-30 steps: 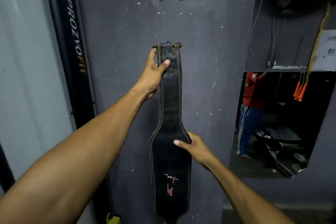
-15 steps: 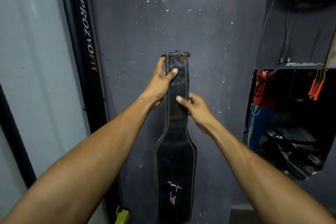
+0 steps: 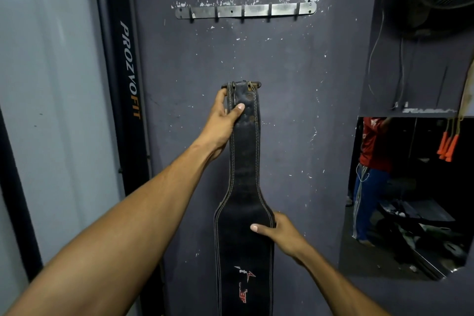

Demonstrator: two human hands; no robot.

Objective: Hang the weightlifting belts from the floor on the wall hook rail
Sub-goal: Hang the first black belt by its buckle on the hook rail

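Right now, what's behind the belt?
Behind the black weightlifting belt is the dark painted wall, visible on both sides. The strip directly behind it is covered. The left hand's and right hand's fingers wrap behind its edges, hidden.

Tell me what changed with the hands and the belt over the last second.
The right hand slid up the belt to just under the left hand, then back down to the wide part, where it grips the right edge again. The left hand stayed clamped near the buckle end. The belt remains below the empty hook rail, not hung.
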